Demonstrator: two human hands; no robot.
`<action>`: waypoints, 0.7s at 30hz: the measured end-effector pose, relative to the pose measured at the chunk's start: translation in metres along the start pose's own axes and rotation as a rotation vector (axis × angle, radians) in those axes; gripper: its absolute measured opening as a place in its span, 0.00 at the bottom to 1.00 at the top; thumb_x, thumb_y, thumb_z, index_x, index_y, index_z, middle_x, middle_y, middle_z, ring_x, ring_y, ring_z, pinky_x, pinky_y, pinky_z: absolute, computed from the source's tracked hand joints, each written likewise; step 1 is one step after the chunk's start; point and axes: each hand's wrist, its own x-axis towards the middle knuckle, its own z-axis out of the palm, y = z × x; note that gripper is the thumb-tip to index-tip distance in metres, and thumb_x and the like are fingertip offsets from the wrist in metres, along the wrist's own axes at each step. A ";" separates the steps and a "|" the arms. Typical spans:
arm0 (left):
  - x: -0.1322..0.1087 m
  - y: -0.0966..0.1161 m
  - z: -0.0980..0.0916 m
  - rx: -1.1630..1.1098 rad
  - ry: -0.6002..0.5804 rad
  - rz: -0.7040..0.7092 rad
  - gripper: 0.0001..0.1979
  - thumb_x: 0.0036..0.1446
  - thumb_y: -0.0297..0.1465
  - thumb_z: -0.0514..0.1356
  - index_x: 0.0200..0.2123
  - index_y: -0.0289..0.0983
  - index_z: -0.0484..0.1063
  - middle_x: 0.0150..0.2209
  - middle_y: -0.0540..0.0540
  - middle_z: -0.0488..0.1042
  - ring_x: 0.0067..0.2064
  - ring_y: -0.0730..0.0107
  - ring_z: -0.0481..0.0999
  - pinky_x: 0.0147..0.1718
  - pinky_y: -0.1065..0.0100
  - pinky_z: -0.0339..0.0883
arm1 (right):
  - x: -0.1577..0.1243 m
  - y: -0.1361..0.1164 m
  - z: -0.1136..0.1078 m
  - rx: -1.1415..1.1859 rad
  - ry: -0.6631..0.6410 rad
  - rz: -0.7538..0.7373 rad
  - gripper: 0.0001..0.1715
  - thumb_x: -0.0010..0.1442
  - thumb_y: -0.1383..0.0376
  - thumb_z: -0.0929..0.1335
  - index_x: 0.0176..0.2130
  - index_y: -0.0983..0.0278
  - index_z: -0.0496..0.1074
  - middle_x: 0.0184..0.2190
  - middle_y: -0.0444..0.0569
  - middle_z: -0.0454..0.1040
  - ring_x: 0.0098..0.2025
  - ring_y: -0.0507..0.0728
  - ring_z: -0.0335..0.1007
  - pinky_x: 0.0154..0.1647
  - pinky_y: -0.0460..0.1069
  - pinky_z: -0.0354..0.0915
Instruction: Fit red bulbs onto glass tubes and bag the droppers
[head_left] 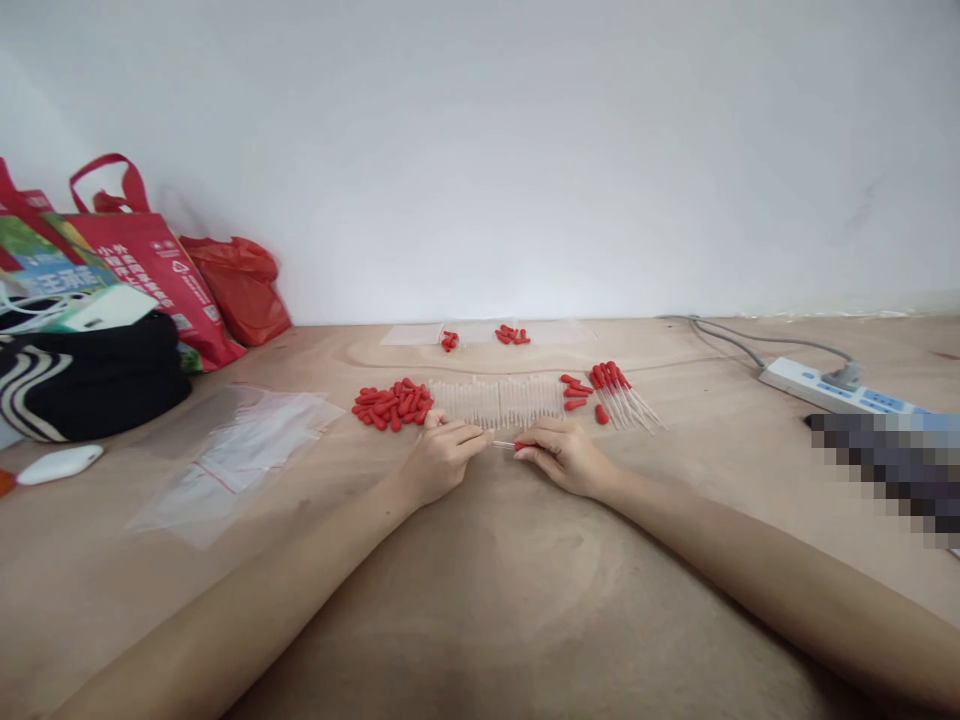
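Note:
My left hand [442, 455] and my right hand [559, 452] meet over the wooden table [480, 600], fingers pinched. Between them lies a thin clear glass tube [504, 444]; the left hand pinches its left end, and the right hand pinches a small red rubber cap [519, 446] at its right end. Just behind the hands is a row of clear glass tubes [499, 400]. A heap of red rubber caps [394, 403] sits to its left. On its right are a few loose caps [576, 392] and a fan of finished droppers with red caps [622, 392].
Clear plastic bags [240, 450] lie at the left. Red shopping bags [150, 265], a black striped bag [82, 380] and a white device [58, 464] crowd the far left. A white power strip [832, 388] with grey cable is at the right. More red caps [511, 335] sit on plastic by the wall.

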 end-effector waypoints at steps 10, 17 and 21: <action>0.004 0.007 0.000 0.074 0.016 0.034 0.16 0.51 0.17 0.45 0.36 0.35 0.68 0.30 0.48 0.76 0.27 0.71 0.71 0.30 0.64 0.48 | -0.002 0.000 0.001 -0.038 0.022 -0.013 0.09 0.56 0.63 0.63 0.31 0.67 0.69 0.25 0.49 0.70 0.27 0.51 0.64 0.28 0.46 0.61; 0.004 0.013 0.001 0.047 0.054 0.047 0.14 0.51 0.17 0.46 0.35 0.33 0.68 0.29 0.48 0.75 0.28 0.71 0.71 0.30 0.64 0.49 | 0.001 -0.001 0.000 -0.077 -0.038 -0.059 0.09 0.56 0.64 0.62 0.30 0.67 0.68 0.24 0.49 0.68 0.28 0.52 0.61 0.30 0.46 0.60; 0.004 0.014 0.002 0.040 0.040 0.025 0.14 0.50 0.17 0.46 0.33 0.34 0.68 0.28 0.48 0.75 0.28 0.71 0.71 0.30 0.64 0.49 | 0.002 -0.002 0.000 -0.114 -0.071 -0.075 0.09 0.57 0.64 0.62 0.30 0.66 0.67 0.25 0.49 0.68 0.29 0.52 0.61 0.31 0.47 0.60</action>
